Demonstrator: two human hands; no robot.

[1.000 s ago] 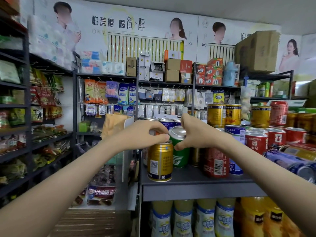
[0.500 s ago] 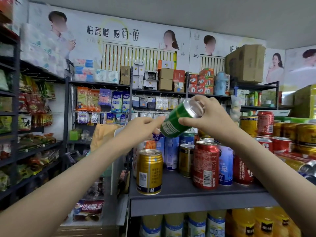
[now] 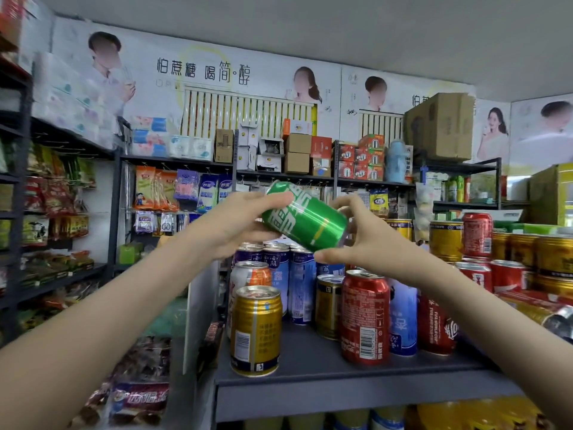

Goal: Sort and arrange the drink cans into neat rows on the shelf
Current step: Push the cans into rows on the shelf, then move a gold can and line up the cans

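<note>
Progress: early to middle stage, as judged from the layout. On the shelf [image 3: 310, 377] the cans are not yet grouped by type: 1 gold can [image 3: 255, 330] stands alone at the front left edge, 1 red can [image 3: 364, 318] stands forward of the rest, and the blue cans [image 3: 290, 280] cluster behind them with other brands mixed in. To the right, stacked gold and red cans [image 3: 446, 246] look more orderly, but 1 fallen can [image 3: 539, 311] lies on its side near the frame edge. Remaining work: place the can in hand, sort the mixed front group and align it in rows. The green can [image 3: 305, 217] is in the air above the blue cans, tilted close to horizontal, touching no other can. The left hand [image 3: 235, 221] grips its upper-left end, fingers over the top and thumb beneath. The right hand [image 3: 369, 240] cups its lower-right end, thumb under the body and fingers curled behind. Both forearms are extended forward and raised.
</note>
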